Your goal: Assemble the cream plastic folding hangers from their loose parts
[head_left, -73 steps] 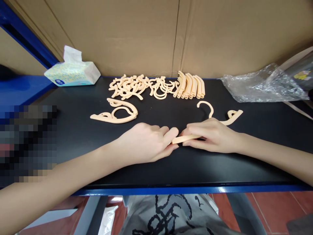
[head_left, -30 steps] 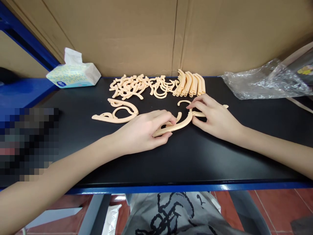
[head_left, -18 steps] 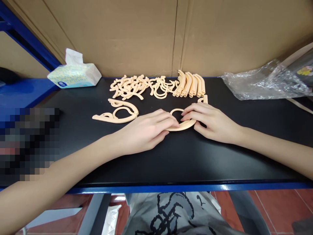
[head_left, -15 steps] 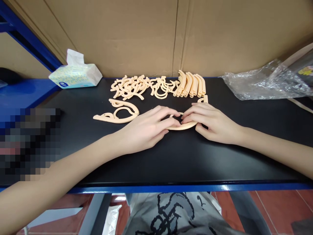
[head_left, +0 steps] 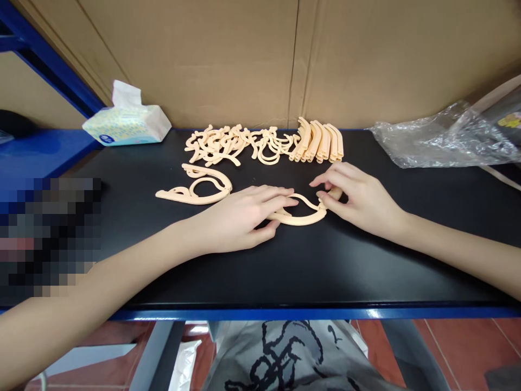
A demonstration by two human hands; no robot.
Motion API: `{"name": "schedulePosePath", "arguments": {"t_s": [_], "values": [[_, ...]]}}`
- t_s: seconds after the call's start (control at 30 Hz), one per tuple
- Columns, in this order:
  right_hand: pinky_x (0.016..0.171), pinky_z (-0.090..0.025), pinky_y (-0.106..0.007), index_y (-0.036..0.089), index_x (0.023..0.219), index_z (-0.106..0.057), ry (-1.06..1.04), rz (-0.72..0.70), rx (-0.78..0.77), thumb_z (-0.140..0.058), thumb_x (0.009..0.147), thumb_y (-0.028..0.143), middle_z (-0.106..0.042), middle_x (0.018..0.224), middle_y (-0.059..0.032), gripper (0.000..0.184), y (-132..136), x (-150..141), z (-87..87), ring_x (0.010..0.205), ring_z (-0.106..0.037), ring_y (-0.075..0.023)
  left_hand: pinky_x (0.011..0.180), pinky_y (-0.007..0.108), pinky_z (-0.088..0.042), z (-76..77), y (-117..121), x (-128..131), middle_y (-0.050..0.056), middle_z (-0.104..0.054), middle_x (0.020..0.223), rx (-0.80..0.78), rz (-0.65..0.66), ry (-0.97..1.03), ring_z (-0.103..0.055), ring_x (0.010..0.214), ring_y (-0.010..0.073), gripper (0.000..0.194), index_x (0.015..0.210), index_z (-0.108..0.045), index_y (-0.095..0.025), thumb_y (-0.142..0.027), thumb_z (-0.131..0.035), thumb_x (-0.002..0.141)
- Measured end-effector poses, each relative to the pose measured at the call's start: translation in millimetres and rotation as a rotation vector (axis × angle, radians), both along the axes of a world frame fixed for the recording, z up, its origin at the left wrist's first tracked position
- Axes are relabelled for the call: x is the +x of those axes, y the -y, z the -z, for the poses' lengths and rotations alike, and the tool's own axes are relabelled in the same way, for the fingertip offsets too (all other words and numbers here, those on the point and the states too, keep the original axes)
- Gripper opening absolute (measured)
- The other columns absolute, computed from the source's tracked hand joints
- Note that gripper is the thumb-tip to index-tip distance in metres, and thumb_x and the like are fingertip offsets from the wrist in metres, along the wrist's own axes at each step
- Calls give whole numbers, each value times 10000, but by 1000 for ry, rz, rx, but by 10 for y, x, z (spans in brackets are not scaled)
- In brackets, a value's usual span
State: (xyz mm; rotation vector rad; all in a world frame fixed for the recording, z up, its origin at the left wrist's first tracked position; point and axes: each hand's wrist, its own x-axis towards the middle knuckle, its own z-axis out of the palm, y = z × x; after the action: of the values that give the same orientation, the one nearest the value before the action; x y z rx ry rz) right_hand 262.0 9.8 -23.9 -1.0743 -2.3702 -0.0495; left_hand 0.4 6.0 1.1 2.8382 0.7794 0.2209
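My left hand [head_left: 240, 217] and my right hand [head_left: 360, 198] both grip a peach plastic hanger assembly [head_left: 303, 214] that lies on the black table [head_left: 285, 266]. The left fingers pinch its left end against the table. At its right end the right thumb and fingers are closed on a small piece. A finished hanger [head_left: 195, 187] of the same colour lies to the left of my left hand.
Along the back lie a heap of loose curved hanger parts [head_left: 236, 144] and a row of stacked straight pieces [head_left: 319, 142]. A tissue pack [head_left: 126, 122] sits at the back left, a crumpled clear plastic bag [head_left: 443, 138] at the back right. Cardboard stands behind.
The hands brought separate peach pieces together near the table's middle. The joined piece now lies flat and spread out, and my right hand has shifted to its right end.
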Motion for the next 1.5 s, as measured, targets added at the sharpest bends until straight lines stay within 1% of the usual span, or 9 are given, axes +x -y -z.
{"name": "schedulePosePath", "arguments": {"t_s": [0.13, 0.37, 0.57, 0.7, 0.8, 1.0, 1.3, 1.4, 1.5], "values": [[682, -452, -325, 187, 927, -637, 44, 110, 7, -577, 876, 243, -534, 663, 13, 96, -5, -5, -7, 677, -552, -173, 1105, 397, -390, -20, 30, 11, 76, -475, 1466, -25, 47, 28, -466, 1322, 227, 498, 1380, -484, -167, -170, -518, 883], [618, -415, -290, 181, 917, -646, 134, 180, 114, -542, 905, 292, -610, 710, -17, 152, 28, -22, -22, 732, -586, -189, 1066, 366, -418, -19, 95, 35, 92, -552, 1373, -29, 124, 79, -512, 1246, 218, 473, 1346, -512, -148, -217, -537, 879], [490, -320, -271, 176, 901, -658, 207, 253, 123, -510, 926, 355, -597, 601, 19, 234, 72, -39, -21, 550, -576, -143, 1050, 356, -428, -25, 103, 35, 85, -575, 1341, -12, 156, 90, -516, 1234, 214, 457, 1328, -528, -144, -239, -561, 883], [509, -347, -256, 165, 908, -651, 174, 172, 109, -510, 937, 316, -609, 649, 14, 209, 52, -18, -21, 629, -611, -138, 1059, 378, -424, -30, 99, 39, 71, -558, 1381, -13, 189, 70, -502, 1254, 222, 361, 1255, -584, -157, -247, -543, 908], [555, -392, -256, 159, 930, -640, 164, 44, 99, -507, 942, 272, -625, 739, -9, 174, 34, -3, -23, 698, -609, -147, 1074, 385, -415, -24, 100, 41, 70, -546, 1401, -7, 202, 63, -480, 1284, 230, 324, 1227, -600, -165, -241, -530, 921], [586, -439, -263, 156, 976, -613, 131, -204, 87, -433, 983, 244, -611, 820, -46, 201, 56, -5, -48, 710, -583, -147, 1124, 414, -361, -14, 99, 46, 91, -386, 1523, -6, 164, 78, -384, 1371, 240, 469, 1392, -459, -174, -259, -502, 933], [711, -526, -234, 227, 1112, -556, -98, -344, -202, -365, 982, 144, -671, 980, -32, 245, 70, 40, -70, 816, -651, -117, 1136, 423, -335, 4, 77, 12, 118, -323, 1544, -32, 90, 93, -354, 1398, 242, 592, 1456, -346, -205, -321, -558, 916], [841, -556, -282, 245, 1185, -532, -196, -375, -306, -405, 973, 151, -646, 1130, -51, 265, 75, 29, -71, 995, -666, -147, 1139, 424, -330, 2, 72, 6, 145, -332, 1539, -39, 74, 115, -327, 1421, 249, 642, 1446, -320, -174, -336, -605, 894], [882, -575, -357, 257, 1217, -516, -312, -340, -374, -441, 959, 177, -579, 1254, -83, 281, 66, 10, -66, 1042, -671, -186, 1126, 433, -346, 0, 56, 3, 191, -350, 1525, -56, 27, 131, -355, 1412, 274, 750, 1427, -309, -137, -441, -674, 847]]}}
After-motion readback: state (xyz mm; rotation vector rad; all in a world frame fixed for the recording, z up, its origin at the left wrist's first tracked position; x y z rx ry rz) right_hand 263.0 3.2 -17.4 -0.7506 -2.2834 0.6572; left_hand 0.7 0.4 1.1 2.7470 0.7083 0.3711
